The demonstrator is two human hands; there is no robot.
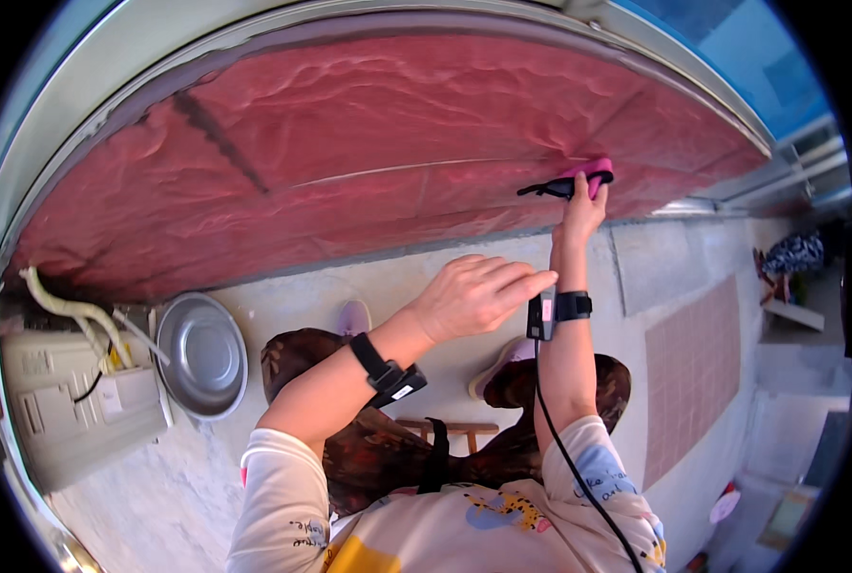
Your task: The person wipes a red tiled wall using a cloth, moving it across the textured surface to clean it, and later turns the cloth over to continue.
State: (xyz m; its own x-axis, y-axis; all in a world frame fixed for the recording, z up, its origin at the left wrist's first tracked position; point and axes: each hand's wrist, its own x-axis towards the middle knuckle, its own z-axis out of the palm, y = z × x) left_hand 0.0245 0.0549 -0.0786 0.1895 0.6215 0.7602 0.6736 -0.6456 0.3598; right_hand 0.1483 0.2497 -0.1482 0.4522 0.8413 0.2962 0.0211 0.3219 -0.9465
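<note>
Stretched forward at the right, my right hand (583, 210) is closed on a pink and black hand-sized thing (593, 176); its exact kind does not show. A narrow black strip sticks out from it to the left. The thing lies against the red, wrinkled surface (368, 105) that spans the whole far side. My left hand (478, 298) hovers before my body, beside my right wrist, with fingers bent and pressed together. Its palm side is hidden, and nothing shows sticking out of it.
A round metal basin (203, 353) stands on the floor at the left. Beside it are a pale boxy appliance (73, 396) and a cream hose (58, 304). Between my legs is a small wooden stool (464, 427). A black cable (564, 454) runs along my right arm.
</note>
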